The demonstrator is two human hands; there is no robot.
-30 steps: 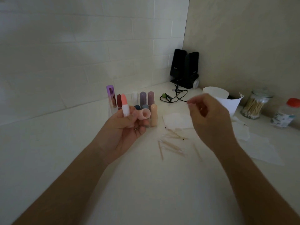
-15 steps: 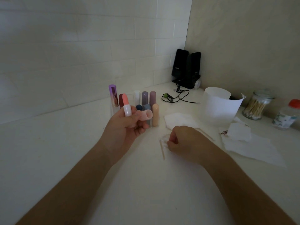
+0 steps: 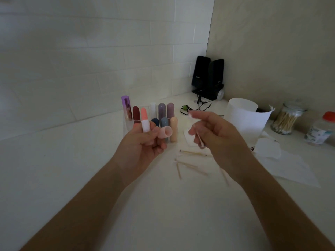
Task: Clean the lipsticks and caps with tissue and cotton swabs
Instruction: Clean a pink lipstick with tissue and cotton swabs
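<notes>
A white countertop (image 3: 72, 169) carries loose wooden-stemmed swabs (image 3: 188, 165) within reach. Above it, the left hand (image 3: 143, 147) grips 1 coral lipstick (image 3: 145, 120) upright plus its pink cap (image 3: 165, 133), mouth turned rightward, probably for access; the right hand (image 3: 221, 136) pinches a white-tipped cotton swab (image 3: 199, 139). Beyond stands a glass swab jar (image 3: 286, 120).

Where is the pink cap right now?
Head view, centre: the pink cap sits in the left hand, right of the uncapped coral lipstick it also holds.

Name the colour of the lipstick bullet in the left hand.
Coral pink, on a white base; the lipstick in the left hand shows in the head view.
</notes>
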